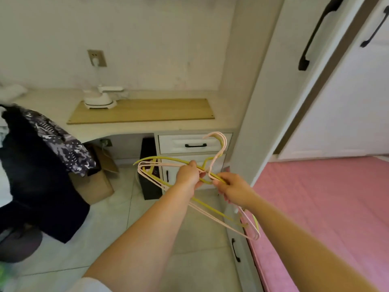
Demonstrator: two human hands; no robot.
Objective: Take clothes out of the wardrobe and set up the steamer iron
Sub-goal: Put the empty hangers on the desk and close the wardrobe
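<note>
Both hands hold a bundle of empty clothes hangers [160, 165], pink and yellow-green, in front of me at chest height. My left hand [188, 174] grips the bundle near the necks. My right hand [232, 188] grips it just to the right. The hooks point up toward the desk drawer. A white steamer iron [99, 100] stands on a wooden board [147, 111] on the desk, its cord running up to a wall socket [96, 58]. Dark clothes [40, 157] are draped over a chair at the left. The white wardrobe door [280, 85] with a black handle stands at the right.
A desk [189, 125] with a drawer runs along the far wall. Under it sit a cardboard box [94, 184] and a black bin [149, 167]. A bed with a pink cover [326, 207] fills the right side. The floor is pale tile.
</note>
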